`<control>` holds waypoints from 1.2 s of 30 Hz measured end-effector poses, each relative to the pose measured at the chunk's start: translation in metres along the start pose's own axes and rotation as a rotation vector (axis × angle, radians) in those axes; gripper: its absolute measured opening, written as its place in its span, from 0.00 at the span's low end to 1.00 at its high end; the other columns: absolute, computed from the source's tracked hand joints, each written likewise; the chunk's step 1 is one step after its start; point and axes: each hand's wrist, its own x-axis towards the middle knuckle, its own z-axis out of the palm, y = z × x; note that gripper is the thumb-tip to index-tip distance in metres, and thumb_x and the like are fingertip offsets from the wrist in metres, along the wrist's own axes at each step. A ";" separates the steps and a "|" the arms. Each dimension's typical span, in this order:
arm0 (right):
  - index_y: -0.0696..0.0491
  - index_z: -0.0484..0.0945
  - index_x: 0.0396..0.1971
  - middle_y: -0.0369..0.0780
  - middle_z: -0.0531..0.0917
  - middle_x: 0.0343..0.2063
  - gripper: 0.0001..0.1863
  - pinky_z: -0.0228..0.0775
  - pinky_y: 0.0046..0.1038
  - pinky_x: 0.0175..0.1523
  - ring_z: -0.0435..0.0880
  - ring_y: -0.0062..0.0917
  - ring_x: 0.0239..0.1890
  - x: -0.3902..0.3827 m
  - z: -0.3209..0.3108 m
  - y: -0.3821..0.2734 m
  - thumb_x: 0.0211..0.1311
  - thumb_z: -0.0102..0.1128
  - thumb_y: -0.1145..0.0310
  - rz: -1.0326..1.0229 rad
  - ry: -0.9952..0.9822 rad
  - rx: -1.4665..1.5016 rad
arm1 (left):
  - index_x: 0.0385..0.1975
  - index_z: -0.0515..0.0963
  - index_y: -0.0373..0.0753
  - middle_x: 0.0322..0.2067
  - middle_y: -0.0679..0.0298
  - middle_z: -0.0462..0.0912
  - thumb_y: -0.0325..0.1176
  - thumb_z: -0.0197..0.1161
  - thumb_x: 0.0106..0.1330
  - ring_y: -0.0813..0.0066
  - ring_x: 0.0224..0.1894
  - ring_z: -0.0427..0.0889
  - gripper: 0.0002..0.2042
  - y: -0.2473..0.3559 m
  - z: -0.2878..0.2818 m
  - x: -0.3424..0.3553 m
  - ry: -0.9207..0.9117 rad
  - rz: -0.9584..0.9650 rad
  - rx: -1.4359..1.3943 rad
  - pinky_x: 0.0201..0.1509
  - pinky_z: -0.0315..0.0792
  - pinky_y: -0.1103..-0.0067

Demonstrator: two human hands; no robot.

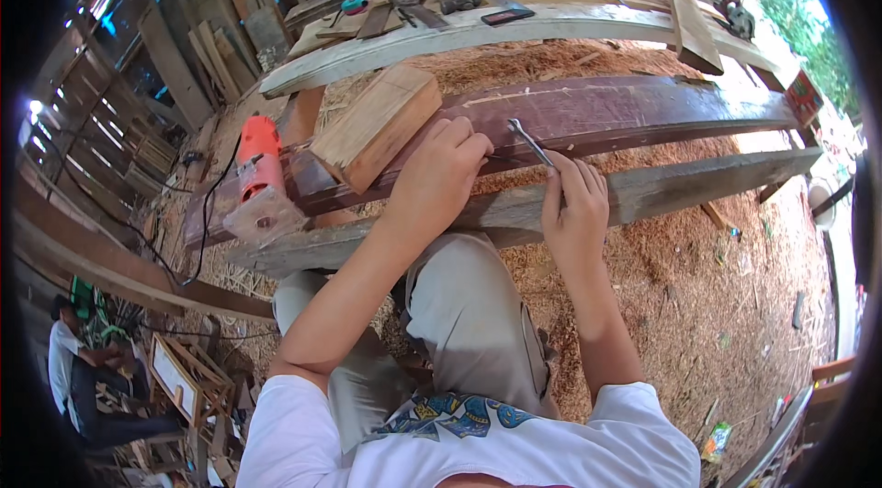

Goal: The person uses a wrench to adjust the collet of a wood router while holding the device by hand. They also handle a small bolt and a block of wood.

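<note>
The silver wrench is in the right hand, out over the dark red counter. It is long and thin and lies on a slant. Its head points away from the person and to the left, and its other end goes back into the right hand, whose fingers are bent around it. The left hand is curled up, just beside a thick wood block; I cannot tell if it has hold of anything. The block slants up to the right. Left of it is an orange power tool.
</note>
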 end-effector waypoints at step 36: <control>0.55 0.82 0.46 0.36 0.84 0.31 0.13 0.78 0.27 0.39 0.82 0.20 0.32 0.033 -0.058 -0.183 0.82 0.59 0.60 0.474 -0.222 1.314 | 0.59 0.73 0.28 0.47 0.50 0.88 0.23 0.55 0.76 0.65 0.40 0.89 0.14 0.078 -0.282 -0.253 0.706 -0.371 -0.799 0.45 0.83 0.70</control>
